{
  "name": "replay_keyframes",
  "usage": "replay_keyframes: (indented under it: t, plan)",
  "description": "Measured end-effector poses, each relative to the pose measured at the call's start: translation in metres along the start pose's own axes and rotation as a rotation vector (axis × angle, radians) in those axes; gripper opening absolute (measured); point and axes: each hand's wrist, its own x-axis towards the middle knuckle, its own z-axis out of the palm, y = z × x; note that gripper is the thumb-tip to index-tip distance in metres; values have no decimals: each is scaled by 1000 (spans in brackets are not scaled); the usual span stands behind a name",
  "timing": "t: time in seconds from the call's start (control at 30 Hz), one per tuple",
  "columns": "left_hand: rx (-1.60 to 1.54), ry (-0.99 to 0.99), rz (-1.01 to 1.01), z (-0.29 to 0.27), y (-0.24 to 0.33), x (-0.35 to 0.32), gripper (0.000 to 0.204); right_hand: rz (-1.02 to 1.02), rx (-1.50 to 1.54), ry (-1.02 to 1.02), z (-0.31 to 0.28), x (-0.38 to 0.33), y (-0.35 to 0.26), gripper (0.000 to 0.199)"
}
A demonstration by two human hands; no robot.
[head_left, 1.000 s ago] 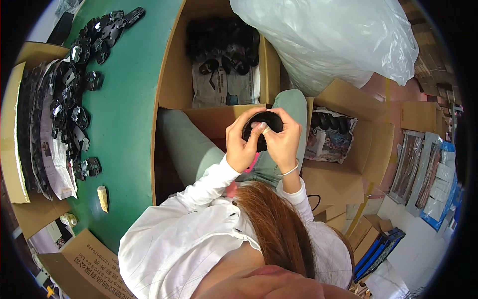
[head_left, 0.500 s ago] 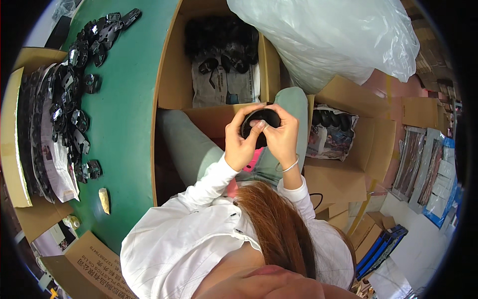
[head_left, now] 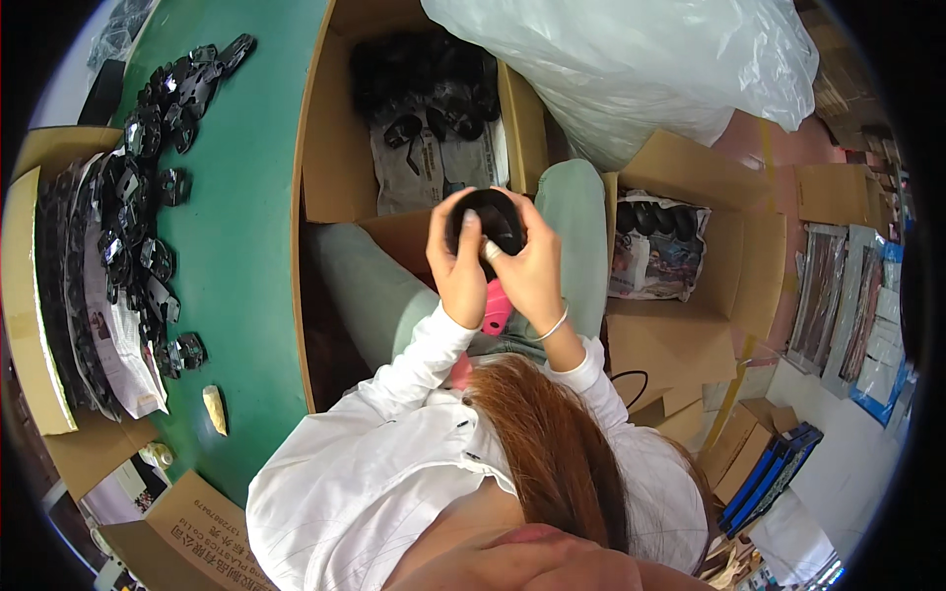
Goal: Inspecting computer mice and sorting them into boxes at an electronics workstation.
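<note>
Both my hands are closed around one rounded, hollow black plastic piece (head_left: pixel 500 219), held above my lap. My left hand (head_left: pixel 456 264) wraps its left side, thumb laid over the opening. My right hand (head_left: pixel 533 262) grips the right side, its thumb pressed in at the lower rim. The fingers behind the piece are partly hidden. Just below the hands a pink item (head_left: pixel 497 307) shows. Beyond them stands a cardboard box (head_left: pixel 329 163) with black pieces (head_left: pixel 453 113) lying on printed plastic bags.
At left, glossy black parts (head_left: pixel 126 222) lie on the green table (head_left: pixel 241 246) beside a box (head_left: pixel 39 325) of stacked dark sheets. A small tan object (head_left: pixel 214 410) lies nearby. Right of my knee is an open carton (head_left: pixel 759 241) with black pieces. A large translucent bag (head_left: pixel 650 69) hangs over the far side.
My hands have shifted slightly left with the black piece, and its opening now faces me more. The left thumb has moved apart from the right one. The whole view has also shifted a little.
</note>
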Motion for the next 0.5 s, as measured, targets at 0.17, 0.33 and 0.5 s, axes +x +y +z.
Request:
replay_keyframes:
  t: [0.17, 0.33, 0.5]
  plan:
    - [30, -1, -27, -1, 11, 8, 29, 288, 7, -174, -20, -9, 34, 38]
    - [397, -340, 49, -18, -2, 15, 25, 192, -318, -194, -43, 6, 46, 46]
    - [184, -214, -225, -10, -16, 12, 23, 241, 178, -213, -68, 2, 21, 55]
